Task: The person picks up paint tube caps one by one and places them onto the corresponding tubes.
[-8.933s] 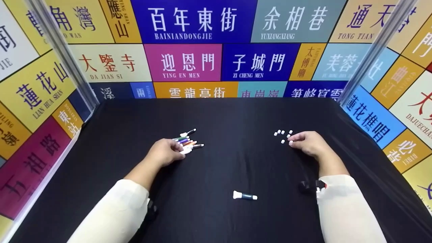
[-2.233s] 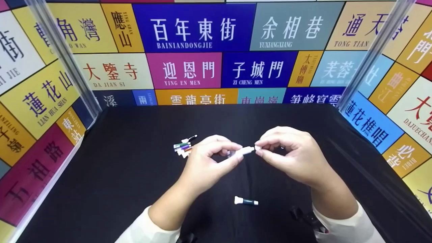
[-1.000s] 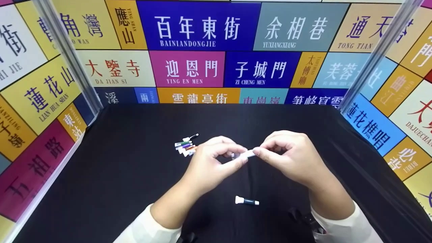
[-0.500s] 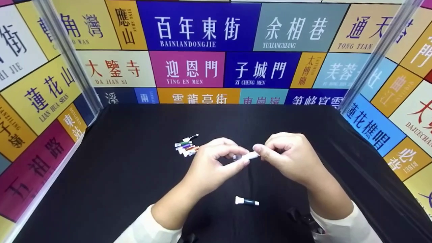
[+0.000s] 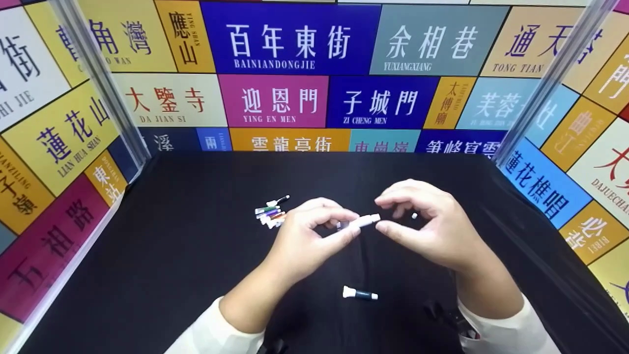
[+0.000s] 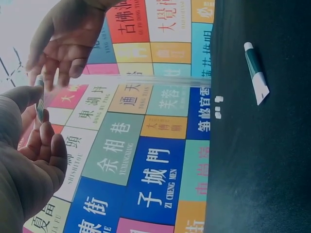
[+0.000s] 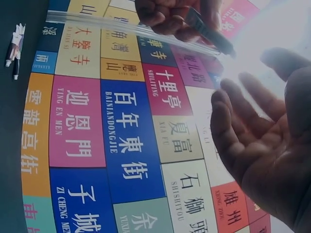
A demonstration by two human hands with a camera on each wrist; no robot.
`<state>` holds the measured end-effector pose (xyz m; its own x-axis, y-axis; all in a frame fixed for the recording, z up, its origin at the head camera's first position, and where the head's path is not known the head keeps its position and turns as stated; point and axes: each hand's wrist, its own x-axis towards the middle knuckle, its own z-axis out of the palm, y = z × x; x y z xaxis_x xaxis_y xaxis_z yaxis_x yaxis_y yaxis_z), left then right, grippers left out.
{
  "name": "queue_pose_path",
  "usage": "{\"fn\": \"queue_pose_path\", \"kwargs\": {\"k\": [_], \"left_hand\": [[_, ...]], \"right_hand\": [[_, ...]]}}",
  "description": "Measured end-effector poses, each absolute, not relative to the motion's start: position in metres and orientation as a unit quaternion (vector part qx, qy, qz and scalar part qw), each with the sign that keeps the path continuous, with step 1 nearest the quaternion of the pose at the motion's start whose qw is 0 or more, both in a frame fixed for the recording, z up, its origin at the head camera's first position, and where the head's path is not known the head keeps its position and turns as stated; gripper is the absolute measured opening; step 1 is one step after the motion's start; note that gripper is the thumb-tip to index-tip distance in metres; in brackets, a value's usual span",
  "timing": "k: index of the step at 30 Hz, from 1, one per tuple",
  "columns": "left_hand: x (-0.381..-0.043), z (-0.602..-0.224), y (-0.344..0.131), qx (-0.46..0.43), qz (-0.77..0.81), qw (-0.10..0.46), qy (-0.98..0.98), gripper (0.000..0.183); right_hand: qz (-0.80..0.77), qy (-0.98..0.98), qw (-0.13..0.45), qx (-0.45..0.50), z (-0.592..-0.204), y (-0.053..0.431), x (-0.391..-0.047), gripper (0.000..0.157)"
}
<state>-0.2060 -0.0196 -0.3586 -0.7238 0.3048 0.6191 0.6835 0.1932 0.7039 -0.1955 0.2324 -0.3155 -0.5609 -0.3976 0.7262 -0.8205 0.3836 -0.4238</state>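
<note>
My left hand [image 5: 314,236] pinches a small white paint tube [image 5: 362,221] between thumb and fingers, above the cloth. A white cap [image 5: 376,217] sits at the tube's end that points to the right. Just beyond that end, my right hand [image 5: 427,226] holds its thumb and fingers apart, with nothing gripped between them. In the right wrist view the tube [image 7: 210,31] slants down toward the spread right fingers. Another paint tube, dark green and white [image 5: 360,293], lies on the cloth nearer to me.
A pile of paint tubes [image 5: 269,211] in several colours lies left of centre, partly behind my left hand. Loose white caps [image 6: 218,107] lie on the black cloth [image 5: 206,275], mostly hidden by my right hand in the head view. Printed panels stand around the table.
Earlier my left hand was at the pile and my right at the loose caps. Both then met at the tube, the right fingers working its cap. Now the right fingers have spread away from it.
</note>
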Motion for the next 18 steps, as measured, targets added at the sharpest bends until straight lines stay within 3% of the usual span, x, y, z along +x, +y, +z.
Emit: {"fn": "queue_pose_path", "kwargs": {"k": [7,18], "left_hand": [[-0.2062,-0.3589,-0.0194,-0.326,-0.549,0.179,-0.749,0.016],[-0.2063,-0.3602,-0.018,-0.327,-0.55,0.17,-0.75,0.015]], "right_hand": [[0.383,-0.757,0.275,0.453,-0.3147,0.2313,-0.1981,0.035],[0.365,-0.793,0.27,0.406,-0.316,0.2297,-0.1953,0.025]]}}
